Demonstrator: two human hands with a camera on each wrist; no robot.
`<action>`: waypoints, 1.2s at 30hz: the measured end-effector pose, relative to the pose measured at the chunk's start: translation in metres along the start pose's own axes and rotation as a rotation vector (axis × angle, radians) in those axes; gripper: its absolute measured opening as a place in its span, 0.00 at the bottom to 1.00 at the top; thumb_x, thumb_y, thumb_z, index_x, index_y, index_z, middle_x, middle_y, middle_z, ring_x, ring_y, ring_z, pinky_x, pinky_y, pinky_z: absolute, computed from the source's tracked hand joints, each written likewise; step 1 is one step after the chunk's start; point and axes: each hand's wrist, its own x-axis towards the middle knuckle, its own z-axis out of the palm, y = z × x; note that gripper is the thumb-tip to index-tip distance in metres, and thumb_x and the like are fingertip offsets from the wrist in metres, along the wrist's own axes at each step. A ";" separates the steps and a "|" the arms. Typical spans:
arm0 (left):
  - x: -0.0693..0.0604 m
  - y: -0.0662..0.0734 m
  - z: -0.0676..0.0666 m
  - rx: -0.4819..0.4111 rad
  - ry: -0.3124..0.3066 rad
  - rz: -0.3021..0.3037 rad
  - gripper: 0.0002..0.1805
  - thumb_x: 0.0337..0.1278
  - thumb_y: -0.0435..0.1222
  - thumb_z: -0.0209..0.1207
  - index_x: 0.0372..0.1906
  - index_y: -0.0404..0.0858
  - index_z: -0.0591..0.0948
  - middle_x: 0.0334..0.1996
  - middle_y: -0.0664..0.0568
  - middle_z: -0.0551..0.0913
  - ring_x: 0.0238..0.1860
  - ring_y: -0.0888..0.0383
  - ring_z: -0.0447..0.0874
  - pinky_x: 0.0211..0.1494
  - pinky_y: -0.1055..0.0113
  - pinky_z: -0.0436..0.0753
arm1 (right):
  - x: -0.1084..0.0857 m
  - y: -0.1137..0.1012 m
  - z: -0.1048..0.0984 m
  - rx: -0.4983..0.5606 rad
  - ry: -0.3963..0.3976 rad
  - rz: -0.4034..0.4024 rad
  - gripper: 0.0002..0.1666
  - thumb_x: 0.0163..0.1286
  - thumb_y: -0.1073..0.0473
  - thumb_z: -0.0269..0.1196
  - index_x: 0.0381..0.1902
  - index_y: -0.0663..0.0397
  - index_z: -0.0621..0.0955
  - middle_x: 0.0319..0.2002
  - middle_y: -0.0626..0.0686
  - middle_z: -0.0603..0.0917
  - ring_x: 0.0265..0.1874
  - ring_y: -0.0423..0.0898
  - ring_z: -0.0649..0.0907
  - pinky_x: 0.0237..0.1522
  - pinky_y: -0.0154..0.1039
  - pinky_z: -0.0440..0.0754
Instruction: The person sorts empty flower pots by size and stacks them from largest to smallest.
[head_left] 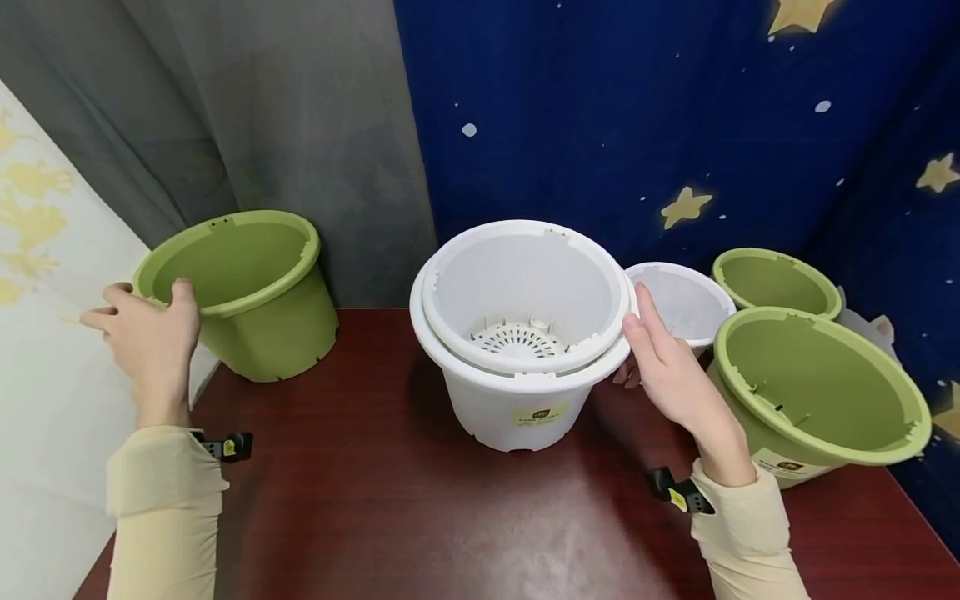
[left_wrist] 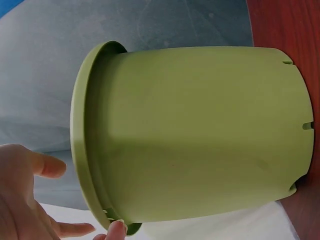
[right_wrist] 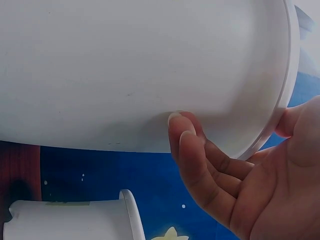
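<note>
On the dark red counter stands an upright white pot, an inner white pot nested inside, just left of the nearer right hand, whose fingers grip the outer rim; the left hand, fingers loosely spread, is at a green pot.

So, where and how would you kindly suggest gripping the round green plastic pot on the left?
Probably by the rim, curling round it from the near left, where the left hand is: the pot opens upward and that rim juts outward.
</note>
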 end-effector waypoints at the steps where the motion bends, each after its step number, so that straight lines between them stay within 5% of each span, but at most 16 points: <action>1: 0.000 -0.001 0.001 0.000 -0.003 0.000 0.46 0.61 0.55 0.46 0.76 0.32 0.50 0.71 0.34 0.44 0.59 0.27 0.65 0.61 0.37 0.66 | 0.000 0.000 0.000 0.001 0.000 0.000 0.35 0.85 0.45 0.38 0.83 0.43 0.44 0.24 0.55 0.82 0.25 0.53 0.83 0.29 0.38 0.82; 10: 0.003 -0.008 0.006 0.017 -0.012 0.002 0.47 0.61 0.53 0.46 0.77 0.33 0.46 0.70 0.31 0.45 0.55 0.26 0.68 0.61 0.36 0.67 | 0.000 0.000 0.001 -0.009 0.007 0.006 0.36 0.85 0.44 0.38 0.83 0.44 0.43 0.24 0.55 0.81 0.24 0.51 0.82 0.29 0.37 0.81; 21: 0.003 -0.012 0.007 0.006 -0.083 0.014 0.44 0.64 0.49 0.45 0.77 0.31 0.44 0.71 0.27 0.58 0.68 0.29 0.61 0.68 0.36 0.63 | 0.000 0.000 0.001 0.003 0.007 0.003 0.36 0.85 0.45 0.38 0.83 0.44 0.43 0.24 0.55 0.81 0.24 0.53 0.83 0.28 0.38 0.82; 25: 0.005 -0.012 0.008 -0.028 -0.108 0.014 0.41 0.66 0.47 0.44 0.75 0.31 0.46 0.63 0.31 0.67 0.52 0.45 0.84 0.62 0.55 0.76 | 0.000 0.000 0.002 0.010 0.004 -0.001 0.35 0.85 0.45 0.38 0.83 0.44 0.43 0.24 0.55 0.81 0.24 0.50 0.83 0.28 0.38 0.82; 27: 0.005 -0.011 0.010 -0.089 -0.121 0.008 0.35 0.68 0.45 0.44 0.72 0.33 0.48 0.57 0.38 0.69 0.32 0.56 0.89 0.50 0.68 0.81 | 0.000 0.000 0.002 0.016 0.002 -0.002 0.35 0.85 0.45 0.38 0.83 0.43 0.43 0.24 0.55 0.81 0.24 0.49 0.83 0.29 0.38 0.82; 29: 0.006 -0.011 0.012 -0.210 -0.134 -0.009 0.28 0.69 0.42 0.45 0.67 0.37 0.51 0.51 0.45 0.68 0.15 0.61 0.83 0.34 0.75 0.83 | 0.000 0.000 0.002 0.013 0.003 -0.004 0.35 0.85 0.46 0.38 0.83 0.43 0.43 0.24 0.55 0.81 0.24 0.49 0.82 0.28 0.38 0.82; 33: 0.005 -0.010 0.015 -0.500 -0.135 -0.052 0.18 0.69 0.35 0.47 0.58 0.44 0.56 0.46 0.48 0.65 0.12 0.58 0.82 0.22 0.68 0.84 | 0.000 0.000 0.001 0.011 0.006 -0.005 0.35 0.85 0.46 0.37 0.83 0.44 0.43 0.24 0.55 0.82 0.24 0.49 0.83 0.29 0.37 0.82; 36: 0.005 -0.009 0.016 -0.630 -0.129 -0.071 0.19 0.68 0.31 0.47 0.58 0.44 0.56 0.48 0.49 0.64 0.12 0.57 0.82 0.22 0.67 0.84 | 0.000 0.000 0.001 0.011 0.007 -0.004 0.35 0.85 0.46 0.37 0.83 0.43 0.43 0.24 0.55 0.81 0.24 0.49 0.82 0.29 0.37 0.82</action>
